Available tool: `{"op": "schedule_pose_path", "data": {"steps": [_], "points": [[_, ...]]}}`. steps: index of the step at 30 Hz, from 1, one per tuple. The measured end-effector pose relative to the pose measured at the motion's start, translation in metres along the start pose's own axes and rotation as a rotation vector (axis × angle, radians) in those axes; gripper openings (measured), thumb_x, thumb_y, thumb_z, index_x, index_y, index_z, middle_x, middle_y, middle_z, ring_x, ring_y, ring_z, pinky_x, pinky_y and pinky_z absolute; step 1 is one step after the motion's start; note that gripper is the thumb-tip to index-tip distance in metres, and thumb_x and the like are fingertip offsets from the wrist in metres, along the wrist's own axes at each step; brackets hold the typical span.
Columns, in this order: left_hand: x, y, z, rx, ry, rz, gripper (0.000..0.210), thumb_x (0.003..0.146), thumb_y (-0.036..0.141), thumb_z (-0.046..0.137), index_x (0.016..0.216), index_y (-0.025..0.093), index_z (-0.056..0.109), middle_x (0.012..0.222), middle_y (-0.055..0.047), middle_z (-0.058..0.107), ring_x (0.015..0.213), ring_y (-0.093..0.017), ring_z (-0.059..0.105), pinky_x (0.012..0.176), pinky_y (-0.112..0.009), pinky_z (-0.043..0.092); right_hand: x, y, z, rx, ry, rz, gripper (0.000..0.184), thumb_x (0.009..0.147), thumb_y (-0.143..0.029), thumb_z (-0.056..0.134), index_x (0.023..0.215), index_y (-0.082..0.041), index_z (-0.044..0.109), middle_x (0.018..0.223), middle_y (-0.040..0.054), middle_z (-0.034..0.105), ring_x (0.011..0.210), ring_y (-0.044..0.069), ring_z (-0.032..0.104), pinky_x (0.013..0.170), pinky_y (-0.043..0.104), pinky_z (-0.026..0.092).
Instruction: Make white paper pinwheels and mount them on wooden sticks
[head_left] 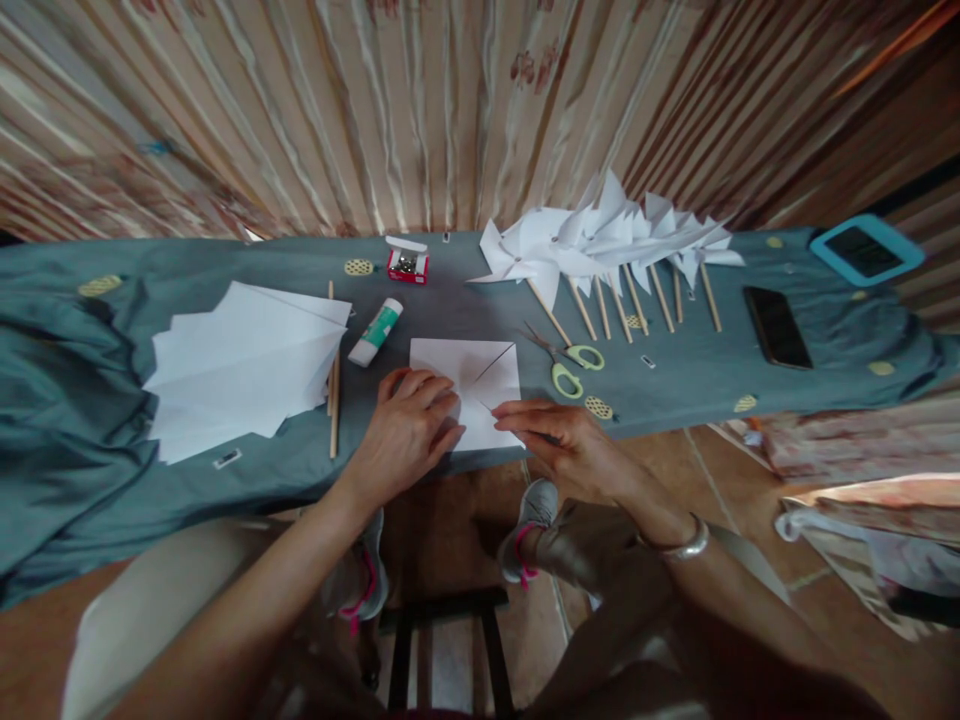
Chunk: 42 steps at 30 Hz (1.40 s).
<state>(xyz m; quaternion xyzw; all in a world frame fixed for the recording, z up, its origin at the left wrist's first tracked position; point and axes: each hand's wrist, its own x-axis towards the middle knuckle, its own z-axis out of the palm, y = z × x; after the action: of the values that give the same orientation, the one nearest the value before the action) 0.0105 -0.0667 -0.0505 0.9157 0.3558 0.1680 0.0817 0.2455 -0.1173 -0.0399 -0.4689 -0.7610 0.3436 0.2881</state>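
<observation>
A square white sheet of paper (pixel 480 362) lies at the front edge of the cloth-covered table, with a dark slit running from its upper right corner towards the middle. My left hand (pixel 409 425) rests on the sheet's left part, its fingers laid out over the paper. At the lower right of the sheet, my right hand (pixel 566 435) has thumb and fingers closed on the paper's edge near another cut. Green-handled scissors (pixel 566 368) lie just right of the sheet, blades partly apart. A glue stick (pixel 376 332) lies beyond my left hand.
White paper pinwheels (pixel 592 240) on wooden sticks lie at the back right. Stacked white sheets (pixel 240 370) and loose wooden sticks (pixel 334 400) are at left. A red box of pins (pixel 407 264) stands behind. A phone (pixel 778 327) and a blue-framed device (pixel 866 250) lie far right.
</observation>
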Motion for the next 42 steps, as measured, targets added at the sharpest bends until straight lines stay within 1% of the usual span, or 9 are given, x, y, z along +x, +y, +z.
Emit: {"op": "schedule_pose_path", "data": {"steps": [3, 7, 11, 14, 20, 26, 31, 36, 42], "points": [[0.000, 0.000, 0.000, -0.013, 0.006, 0.002, 0.023, 0.087, 0.027, 0.056, 0.106, 0.016, 0.066, 0.116, -0.012, 0.065, 0.112, -0.031, 0.052, 0.100, -0.054, 0.034, 0.006, 0.001, 0.002, 0.013, 0.013, 0.011, 0.020, 0.091, -0.018, 0.055, 0.100, -0.022, 0.072, 0.113, 0.0067, 0.072, 0.106, 0.018, 0.067, 0.094, 0.037, 0.053], [0.000, 0.000, 0.001, -0.010, 0.000, 0.005, 0.023, 0.088, 0.027, 0.056, 0.105, 0.016, 0.066, 0.115, -0.012, 0.065, 0.112, -0.030, 0.052, 0.101, -0.053, 0.034, 0.017, 0.002, 0.006, 0.024, 0.029, 0.013, 0.014, 0.089, -0.018, 0.058, 0.091, -0.021, 0.072, 0.102, 0.0052, 0.073, 0.099, 0.018, 0.067, 0.090, 0.035, 0.052], [0.001, 0.001, 0.000, 0.004, -0.019, -0.003, 0.022, 0.088, 0.028, 0.055, 0.104, 0.016, 0.065, 0.116, -0.011, 0.065, 0.112, -0.030, 0.052, 0.101, -0.052, 0.033, 0.025, 0.000, 0.011, 0.000, 0.077, 0.090, 0.011, 0.087, -0.017, 0.059, 0.084, -0.018, 0.070, 0.081, 0.0023, 0.071, 0.079, 0.016, 0.065, 0.075, 0.028, 0.050], [0.000, 0.001, 0.000, -0.002, -0.024, -0.004, 0.022, 0.088, 0.028, 0.056, 0.104, 0.015, 0.064, 0.116, -0.011, 0.065, 0.112, -0.030, 0.052, 0.100, -0.051, 0.034, 0.028, -0.002, 0.015, -0.030, 0.085, 0.161, 0.010, 0.086, -0.017, 0.060, 0.083, -0.017, 0.069, 0.073, 0.0005, 0.067, 0.069, 0.013, 0.062, 0.066, 0.025, 0.047], [0.000, 0.000, 0.000, -0.008, -0.013, -0.008, 0.022, 0.088, 0.027, 0.057, 0.105, 0.016, 0.063, 0.116, -0.011, 0.065, 0.112, -0.030, 0.052, 0.101, -0.051, 0.033, 0.033, -0.002, 0.022, -0.057, 0.120, 0.207, 0.011, 0.086, -0.022, 0.060, 0.087, -0.020, 0.071, 0.074, -0.0003, 0.068, 0.068, 0.013, 0.062, 0.066, 0.024, 0.046], [0.001, 0.001, 0.001, -0.008, -0.020, -0.014, 0.022, 0.087, 0.027, 0.057, 0.105, 0.016, 0.064, 0.116, -0.011, 0.066, 0.111, -0.030, 0.052, 0.101, -0.051, 0.033, 0.041, -0.004, 0.027, -0.050, 0.208, 0.287, 0.018, 0.082, -0.018, 0.062, 0.100, -0.019, 0.067, 0.081, 0.0019, 0.073, 0.071, 0.014, 0.066, 0.068, 0.024, 0.050], [0.001, 0.000, 0.001, -0.023, -0.009, -0.016, 0.022, 0.087, 0.027, 0.057, 0.106, 0.017, 0.064, 0.115, -0.011, 0.066, 0.110, -0.029, 0.053, 0.100, -0.052, 0.034, 0.046, -0.006, 0.029, -0.097, 0.192, 0.328, 0.017, 0.081, -0.017, 0.063, 0.098, -0.019, 0.066, 0.077, 0.0007, 0.072, 0.070, 0.014, 0.066, 0.069, 0.025, 0.050], [0.001, 0.001, 0.000, -0.015, -0.025, -0.018, 0.025, 0.088, 0.027, 0.056, 0.108, 0.014, 0.063, 0.115, -0.011, 0.066, 0.110, -0.030, 0.052, 0.100, -0.051, 0.034, 0.049, -0.007, 0.030, -0.140, 0.202, 0.387, 0.018, 0.078, -0.017, 0.066, 0.096, -0.018, 0.066, 0.076, 0.0006, 0.073, 0.068, 0.014, 0.066, 0.067, 0.025, 0.048], [0.002, 0.001, 0.000, -0.028, -0.028, -0.022, 0.023, 0.087, 0.026, 0.057, 0.107, 0.016, 0.063, 0.115, -0.011, 0.067, 0.110, -0.029, 0.053, 0.100, -0.051, 0.034, 0.052, -0.007, 0.032, -0.163, 0.208, 0.413, 0.018, 0.078, -0.017, 0.065, 0.095, -0.019, 0.066, 0.074, 0.0002, 0.072, 0.066, 0.015, 0.067, 0.064, 0.025, 0.047]]}}
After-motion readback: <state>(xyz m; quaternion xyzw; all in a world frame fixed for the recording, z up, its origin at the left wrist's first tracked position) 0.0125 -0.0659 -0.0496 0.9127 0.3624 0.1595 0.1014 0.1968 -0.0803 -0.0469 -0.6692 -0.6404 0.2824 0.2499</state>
